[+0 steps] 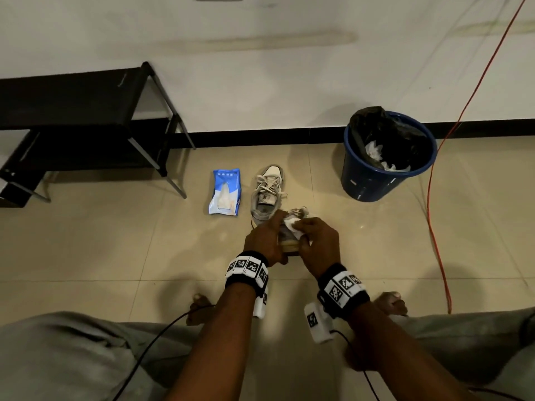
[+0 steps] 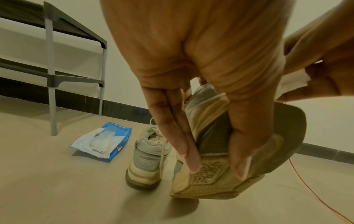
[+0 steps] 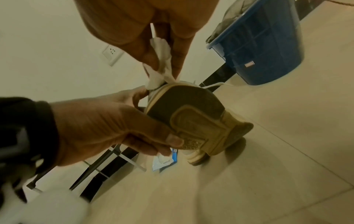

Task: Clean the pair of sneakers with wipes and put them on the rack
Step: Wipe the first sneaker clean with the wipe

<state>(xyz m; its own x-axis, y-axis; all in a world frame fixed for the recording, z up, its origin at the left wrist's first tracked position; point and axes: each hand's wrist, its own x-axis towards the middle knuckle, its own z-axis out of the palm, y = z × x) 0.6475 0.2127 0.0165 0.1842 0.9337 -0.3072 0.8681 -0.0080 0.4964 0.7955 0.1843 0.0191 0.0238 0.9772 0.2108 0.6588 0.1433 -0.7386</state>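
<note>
Sneaker (image 1: 289, 241) held above the floor (image 1: 115, 241), sole tilted up, left hand (image 1: 265, 241) gripping its heel, right hand (image 1: 318, 241) pinching a white wipe (image 1: 293, 227) against its upper, second sneaker (image 1: 267, 192) on the floor beside the wipes pack (image 1: 225, 192), rack (image 1: 81, 123) far left by the wall, blue bin (image 1: 385, 157) right.

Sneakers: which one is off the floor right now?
The sneaker in the left hand, sole turned toward the person, right hand pressing a wipe on it. The other sneaker stands on the tiles beside the wipes pack.
</note>
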